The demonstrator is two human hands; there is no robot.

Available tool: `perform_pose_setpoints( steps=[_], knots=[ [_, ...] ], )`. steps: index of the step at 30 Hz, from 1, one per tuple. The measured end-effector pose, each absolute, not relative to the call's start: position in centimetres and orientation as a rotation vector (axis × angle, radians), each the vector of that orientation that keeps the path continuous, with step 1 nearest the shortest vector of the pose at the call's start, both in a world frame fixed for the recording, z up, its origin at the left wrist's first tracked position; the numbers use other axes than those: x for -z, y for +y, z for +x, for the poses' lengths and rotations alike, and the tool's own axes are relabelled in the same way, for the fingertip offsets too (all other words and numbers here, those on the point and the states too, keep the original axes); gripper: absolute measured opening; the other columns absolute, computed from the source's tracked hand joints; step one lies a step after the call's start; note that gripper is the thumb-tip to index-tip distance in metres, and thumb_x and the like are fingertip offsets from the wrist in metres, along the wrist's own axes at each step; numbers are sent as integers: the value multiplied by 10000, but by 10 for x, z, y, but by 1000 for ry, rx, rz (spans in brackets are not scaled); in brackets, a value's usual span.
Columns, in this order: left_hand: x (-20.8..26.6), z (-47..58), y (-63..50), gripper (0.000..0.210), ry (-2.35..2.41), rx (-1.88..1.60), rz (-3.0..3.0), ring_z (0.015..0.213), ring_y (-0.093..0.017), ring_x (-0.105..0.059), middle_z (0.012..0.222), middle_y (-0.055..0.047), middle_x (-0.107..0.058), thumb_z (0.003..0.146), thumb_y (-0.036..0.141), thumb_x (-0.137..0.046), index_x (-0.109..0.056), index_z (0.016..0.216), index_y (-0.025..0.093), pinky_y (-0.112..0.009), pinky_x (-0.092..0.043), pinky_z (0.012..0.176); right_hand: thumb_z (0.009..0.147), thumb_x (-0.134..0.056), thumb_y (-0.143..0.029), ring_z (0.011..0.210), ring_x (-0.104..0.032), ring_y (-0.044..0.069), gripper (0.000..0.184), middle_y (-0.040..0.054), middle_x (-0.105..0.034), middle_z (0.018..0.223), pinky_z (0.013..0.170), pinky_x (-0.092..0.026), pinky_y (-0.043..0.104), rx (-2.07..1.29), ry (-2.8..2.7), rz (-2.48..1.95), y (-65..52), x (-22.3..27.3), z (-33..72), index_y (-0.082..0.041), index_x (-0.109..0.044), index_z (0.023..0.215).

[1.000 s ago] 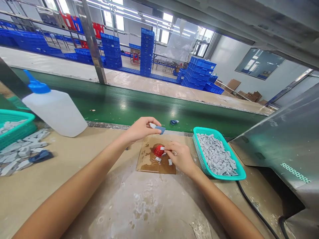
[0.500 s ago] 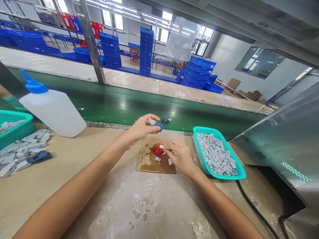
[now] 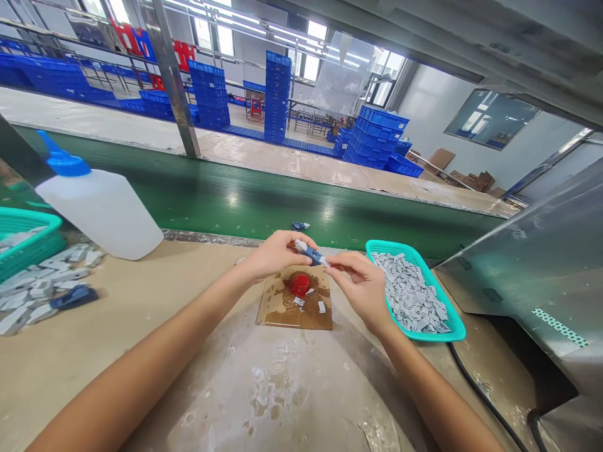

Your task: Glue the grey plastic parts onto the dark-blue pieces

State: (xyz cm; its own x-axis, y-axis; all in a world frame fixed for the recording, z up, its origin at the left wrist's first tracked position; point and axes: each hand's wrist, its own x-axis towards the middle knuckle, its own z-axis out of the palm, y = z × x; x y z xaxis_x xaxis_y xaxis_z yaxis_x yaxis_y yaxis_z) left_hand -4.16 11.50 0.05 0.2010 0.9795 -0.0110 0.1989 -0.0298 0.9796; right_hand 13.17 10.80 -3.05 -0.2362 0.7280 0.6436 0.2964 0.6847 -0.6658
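Note:
My left hand (image 3: 276,256) is closed on a dark blue and light grey plastic part (image 3: 313,254), held above a wet brown square board (image 3: 273,309). With thumb and forefinger, my right hand (image 3: 362,282) pinches a small white plastic piece (image 3: 325,262) against the right end of that part. Below them, a small red cup-like thing (image 3: 300,285) sits on the board among a few loose white pieces (image 3: 321,307). To the right stands a turquoise basket (image 3: 455,329) filled with small grey-white pieces (image 3: 414,295).
A white bottle with a blue nozzle (image 3: 106,210) stands at left, near a pile of grey parts (image 3: 42,285) and another turquoise basket (image 3: 44,251). Beyond the bench runs a green conveyor belt (image 3: 235,201) carrying a blue-grey part (image 3: 300,226). A metal housing (image 3: 541,251) rises at right.
My right hand has lifted the small white piece from the red cup up to the blue part's end. My left hand has moved slightly right and down. The part on the belt has shifted left.

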Motion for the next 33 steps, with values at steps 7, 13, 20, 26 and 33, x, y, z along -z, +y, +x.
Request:
perform_pose_setpoints(
  steps=[7, 13, 20, 26, 33],
  knots=[
    [-1, -34, 110, 157, 1112, -902, 1432, 679, -138, -563, 684, -6, -614, 580, 159, -620, -616, 737, 166, -282, -434, 678, 707, -608, -126, 707, -581, 144, 131, 21, -642, 740, 629, -484, 277, -578, -1815, -824, 115, 33, 138, -223, -676, 764],
    [4, -30, 110, 230, 1089, -978, 1249, 670, -135, -567, 678, -5, -608, 554, 162, -661, -601, 776, 158, -301, -445, 685, 740, -568, -151, 726, -579, 140, 158, 27, -610, 794, 669, -489, 292, -460, -1923, -768, 112, 31, 137, -227, -661, 844],
    [7, -7, 101, 337, 974, -1170, 958, 678, -106, -564, 738, 5, -617, 563, 162, -683, -551, 873, 164, -281, -435, 707, 747, -563, -164, 672, -555, 125, 130, 21, -581, 776, 622, -498, 266, -328, -1920, -781, 109, 29, 137, -207, -587, 868],
    [12, 12, 90, 251, 742, -1198, 760, 711, -104, -540, 759, -22, -610, 600, 294, -673, -604, 784, 137, -223, -411, 648, 761, -467, -73, 714, -561, 137, 158, 33, -591, 746, 633, -481, 264, -50, -1997, -665, 105, 25, 135, -199, -563, 765],
    [20, 3, 103, 272, 844, -1242, 757, 724, -101, -561, 821, -26, -636, 583, 264, -689, -598, 814, 152, -236, -429, 700, 796, -447, -115, 787, -575, 155, 178, 48, -628, 824, 702, -476, 303, 52, -2082, -680, 109, 26, 137, -212, -596, 788]
  ],
)
